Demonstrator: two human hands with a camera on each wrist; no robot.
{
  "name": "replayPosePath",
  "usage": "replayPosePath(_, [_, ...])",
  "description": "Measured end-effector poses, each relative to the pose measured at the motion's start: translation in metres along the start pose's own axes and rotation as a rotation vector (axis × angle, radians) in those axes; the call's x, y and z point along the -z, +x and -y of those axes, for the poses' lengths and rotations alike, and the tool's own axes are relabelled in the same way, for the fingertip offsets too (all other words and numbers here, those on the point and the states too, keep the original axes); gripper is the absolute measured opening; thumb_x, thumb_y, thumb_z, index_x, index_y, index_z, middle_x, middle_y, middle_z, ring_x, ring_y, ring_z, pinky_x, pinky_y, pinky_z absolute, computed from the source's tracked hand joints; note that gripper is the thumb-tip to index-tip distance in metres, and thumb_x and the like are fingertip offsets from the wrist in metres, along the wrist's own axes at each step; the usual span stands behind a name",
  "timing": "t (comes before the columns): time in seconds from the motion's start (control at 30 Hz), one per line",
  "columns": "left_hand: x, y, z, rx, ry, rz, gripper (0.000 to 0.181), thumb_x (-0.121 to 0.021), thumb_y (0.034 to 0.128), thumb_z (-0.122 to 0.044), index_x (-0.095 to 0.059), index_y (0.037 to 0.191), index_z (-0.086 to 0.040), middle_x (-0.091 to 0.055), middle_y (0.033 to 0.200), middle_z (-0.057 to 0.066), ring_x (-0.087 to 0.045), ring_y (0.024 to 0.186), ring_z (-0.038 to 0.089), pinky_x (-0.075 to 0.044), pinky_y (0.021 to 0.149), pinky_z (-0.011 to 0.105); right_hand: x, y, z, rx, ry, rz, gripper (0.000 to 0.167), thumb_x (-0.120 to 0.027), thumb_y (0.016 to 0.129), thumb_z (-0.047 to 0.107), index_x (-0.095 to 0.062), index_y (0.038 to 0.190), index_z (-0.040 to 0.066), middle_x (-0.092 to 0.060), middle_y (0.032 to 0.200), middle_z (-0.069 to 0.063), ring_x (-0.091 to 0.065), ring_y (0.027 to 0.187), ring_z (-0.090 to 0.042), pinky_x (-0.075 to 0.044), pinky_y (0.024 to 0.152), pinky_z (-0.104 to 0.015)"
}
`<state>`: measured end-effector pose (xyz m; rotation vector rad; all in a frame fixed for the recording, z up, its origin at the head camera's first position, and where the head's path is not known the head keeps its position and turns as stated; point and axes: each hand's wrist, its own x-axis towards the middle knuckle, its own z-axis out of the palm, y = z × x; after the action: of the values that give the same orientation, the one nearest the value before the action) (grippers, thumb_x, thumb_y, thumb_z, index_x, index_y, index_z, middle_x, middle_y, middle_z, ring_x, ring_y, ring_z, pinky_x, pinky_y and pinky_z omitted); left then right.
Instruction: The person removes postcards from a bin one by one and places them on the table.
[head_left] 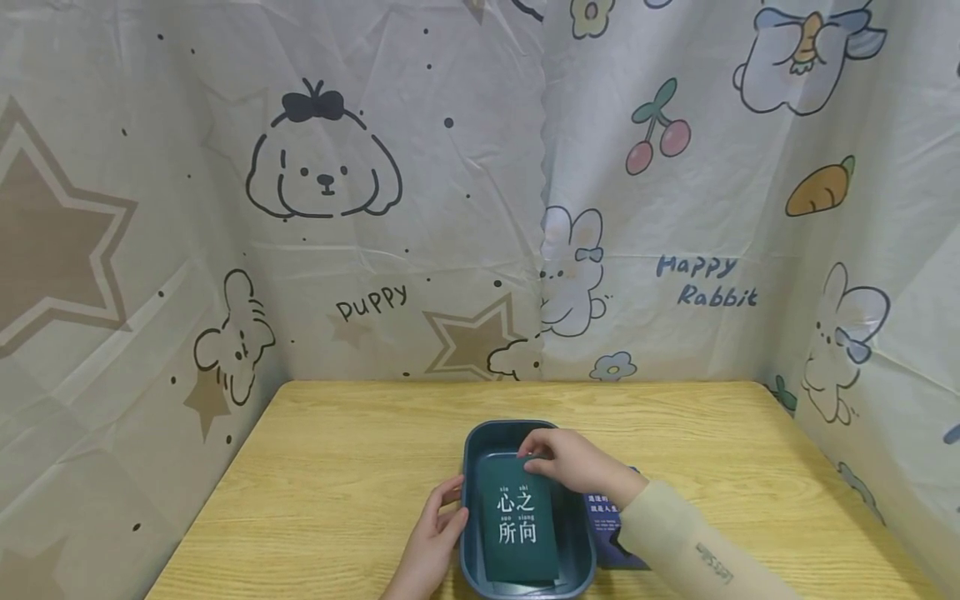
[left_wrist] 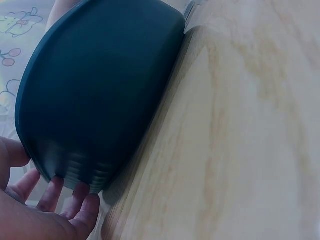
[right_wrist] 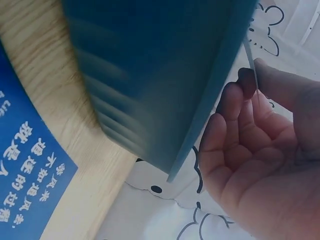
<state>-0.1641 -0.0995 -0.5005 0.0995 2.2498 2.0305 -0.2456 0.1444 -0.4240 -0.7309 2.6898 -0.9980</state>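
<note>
A dark teal plastic basin [head_left: 471, 542] stands near the front of the table. Inside it lies a green booklet [head_left: 521, 562] with white Chinese characters on its cover. My right hand [head_left: 573, 462] pinches the booklet's far edge between thumb and fingers; in the right wrist view that edge [right_wrist: 250, 57] looks thin and pale. From the left, my left hand [head_left: 435, 533] touches the outside of the basin. In the left wrist view its fingertips [left_wrist: 80, 192] rest against the ribbed part of the wall. The basin's floor is mostly hidden under the booklet.
To the basin's right, a blue-purple booklet [head_left: 606, 533] with white writing lies on the table, partly covered by my right sleeve [head_left: 693, 546]. The wooden table [head_left: 337, 467] ends at a printed curtain [head_left: 420, 208], which hangs behind it and at both sides.
</note>
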Motion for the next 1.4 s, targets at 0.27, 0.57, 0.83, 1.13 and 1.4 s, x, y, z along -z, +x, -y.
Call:
replayPosePath(0.27, [0.001, 0.001, 0.001, 0.002, 0.006, 0.006, 0.048, -0.050, 0.1084, -0.014, -0.039, 0.154, -0.006, -0.046, 0.143, 0.026, -0.059, 0.127, 0.042, -0.053, 0.104, 0.053, 0.001, -0.003, -0.002, 0.023, 0.012, -0.001, 0.013, -0.068, 0.100, 0.018, -0.070, 0.110, 0.011, -0.066, 0.088, 0.005, -0.059, 0.080, -0.011, -0.050, 0.073, -0.028])
replayPosePath(0.57, [0.001, 0.001, 0.001, -0.007, -0.004, 0.009, 0.048, -0.050, 0.1082, -0.013, -0.038, 0.154, -0.004, -0.046, 0.143, 0.027, -0.058, 0.128, 0.044, -0.054, 0.103, 0.052, 0.005, -0.004, -0.004, 0.028, 0.033, -0.060, 0.010, -0.067, 0.101, 0.020, -0.071, 0.109, 0.015, -0.065, 0.085, 0.005, -0.058, 0.078, -0.011, -0.049, 0.070, -0.026])
replayPosePath(0.83, [0.000, 0.000, -0.002, 0.010, 0.012, 0.006, 0.048, -0.051, 0.1084, -0.017, -0.040, 0.154, -0.007, -0.045, 0.144, 0.025, -0.058, 0.128, 0.042, -0.054, 0.103, 0.052, 0.011, -0.005, -0.007, -0.006, 0.015, -0.096, 0.009, -0.065, 0.102, 0.019, -0.072, 0.107, 0.018, -0.065, 0.087, 0.006, -0.059, 0.081, -0.012, -0.052, 0.074, -0.028])
replayPosePath(1.13, [0.002, 0.000, 0.001, -0.017, -0.001, 0.026, 0.048, -0.050, 0.1087, -0.014, -0.038, 0.154, -0.004, -0.043, 0.145, 0.028, -0.056, 0.129, 0.045, -0.054, 0.103, 0.053, 0.025, -0.011, -0.008, -0.056, 0.022, -0.120, 0.011, -0.063, 0.103, 0.019, -0.072, 0.110, 0.016, -0.069, 0.094, 0.005, -0.061, 0.087, -0.012, -0.055, 0.082, -0.034])
replayPosePath(1.4, [0.001, 0.001, 0.001, 0.002, 0.001, 0.016, 0.048, -0.049, 0.1089, -0.014, -0.038, 0.155, -0.005, -0.044, 0.145, 0.028, -0.057, 0.129, 0.045, -0.054, 0.103, 0.052, 0.038, -0.021, -0.019, -0.073, 0.051, -0.156, 0.014, -0.063, 0.103, 0.017, -0.072, 0.114, 0.014, -0.069, 0.091, 0.005, -0.062, 0.084, -0.012, -0.054, 0.083, -0.037])
